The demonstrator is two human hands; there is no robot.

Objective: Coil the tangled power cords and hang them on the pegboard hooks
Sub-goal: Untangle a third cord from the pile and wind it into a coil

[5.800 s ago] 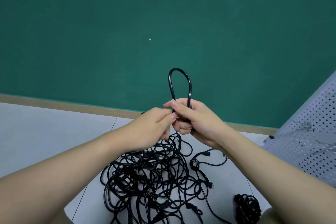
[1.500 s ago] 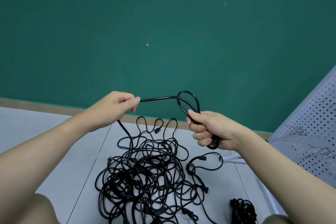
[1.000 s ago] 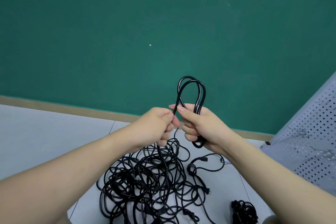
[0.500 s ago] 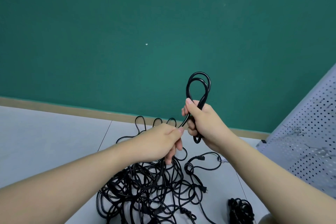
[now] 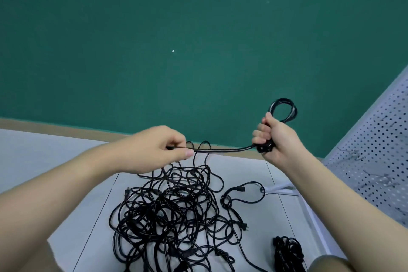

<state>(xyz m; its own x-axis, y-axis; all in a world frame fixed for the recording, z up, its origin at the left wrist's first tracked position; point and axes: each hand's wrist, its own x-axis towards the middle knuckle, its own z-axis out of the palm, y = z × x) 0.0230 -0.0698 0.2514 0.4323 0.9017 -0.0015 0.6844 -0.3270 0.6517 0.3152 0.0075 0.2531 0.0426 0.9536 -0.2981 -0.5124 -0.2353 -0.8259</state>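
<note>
The right hand [image 5: 272, 139] clenches the small coil [image 5: 283, 110] up high, while the left hand [image 5: 159, 150] pinches the cord [image 5: 223, 150] running level between them, its slack dropping into the tangle [image 5: 174, 212] on the floor.

A plain workroom: green wall [image 5: 198, 28], grey tiled floor [image 5: 44, 157], perforated pegboard [image 5: 375, 161].

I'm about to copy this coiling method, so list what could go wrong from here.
1. The cord stretched between the left hand and right hand runs down into the tangled pile; pulling more may tighten snags.
2. The loops above the right hand's grip look loose and could spring apart.
</note>
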